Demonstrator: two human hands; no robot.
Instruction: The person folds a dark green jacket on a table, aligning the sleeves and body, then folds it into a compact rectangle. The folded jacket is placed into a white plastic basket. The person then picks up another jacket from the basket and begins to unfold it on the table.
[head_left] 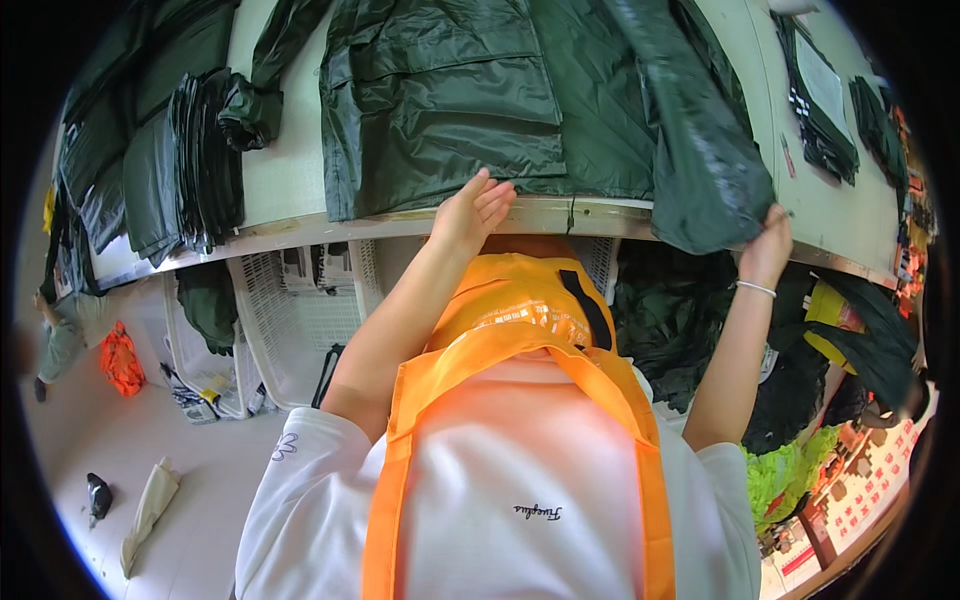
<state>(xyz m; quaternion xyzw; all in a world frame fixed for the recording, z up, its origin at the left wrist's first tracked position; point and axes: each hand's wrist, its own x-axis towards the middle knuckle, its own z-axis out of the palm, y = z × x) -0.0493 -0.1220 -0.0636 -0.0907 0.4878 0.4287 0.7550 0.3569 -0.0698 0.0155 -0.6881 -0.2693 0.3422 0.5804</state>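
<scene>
A dark green, shiny jacket (440,120), looking like rainwear, lies spread over the table with its lower edge near the table's front. My right hand (768,245) is closed on the edge of its right-hand part, which is lifted and hangs a little past the table edge. That lifted part is slightly blurred. Over the hem, near the middle, my left hand (475,212) is held with fingers stretched out and nothing in it. Whether it touches the fabric I cannot tell. The jacket's upper part runs out of view.
Stacks of folded dark green garments (205,150) lie on the table (285,195) at the left. Folded items in clear packaging (820,100) lie far right, near a thin pen-like object (787,155). Beneath the table stand white plastic baskets (300,340) and dark garments (670,310). An orange bundle (121,360) lies on the floor.
</scene>
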